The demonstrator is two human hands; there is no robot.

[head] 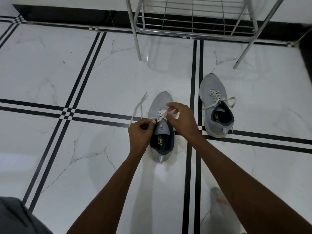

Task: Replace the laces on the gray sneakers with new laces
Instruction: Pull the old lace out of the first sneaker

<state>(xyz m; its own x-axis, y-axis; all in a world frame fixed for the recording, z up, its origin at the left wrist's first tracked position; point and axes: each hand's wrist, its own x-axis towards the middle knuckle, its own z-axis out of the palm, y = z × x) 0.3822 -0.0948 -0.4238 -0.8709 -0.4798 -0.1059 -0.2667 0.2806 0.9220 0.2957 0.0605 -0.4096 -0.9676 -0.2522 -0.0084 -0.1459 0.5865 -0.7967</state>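
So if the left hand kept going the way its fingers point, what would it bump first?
Probably the right hand. The left hand points across the near sneaker, pinching its lace. Depth is hard to judge here.

Floor [109,78]: glossy white marble-look tile, black inlaid stripes.
Near sneaker [161,102]: matt gray knit cloth, dark lining.
Far sneaker [213,85]: same matt gray cloth.
Laces [135,109]: flat white woven cloth.
Rack [192,22]: shiny metal wire.
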